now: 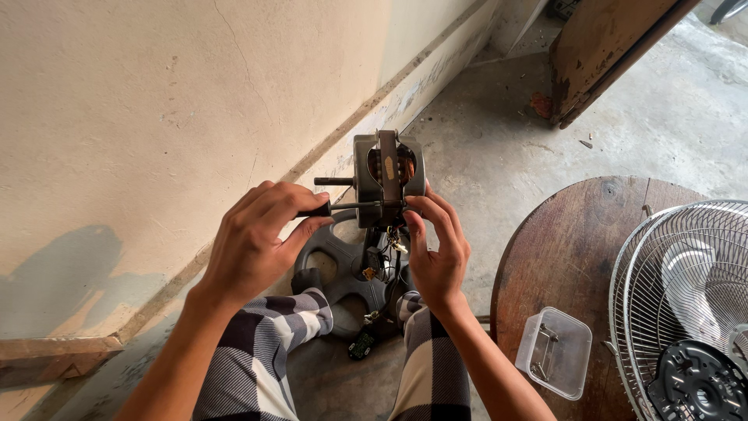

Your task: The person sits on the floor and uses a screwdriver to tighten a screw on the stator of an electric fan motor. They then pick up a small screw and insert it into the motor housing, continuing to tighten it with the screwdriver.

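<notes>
My left hand grips the black handle of a screwdriver, whose shaft runs right into the side of a grey fan motor. My right hand holds the motor from its lower right side, fingers around the housing. The motor's shaft sticks out to the left, and copper windings show inside. Wires and small parts hang below the motor. Under it, between my knees in checked trousers, lies a dark round fan base.
A round wooden table stands at the right, with a clear plastic box holding small metal parts and wire fan guards on it. A plastered wall runs along the left. A wooden door stands at the back.
</notes>
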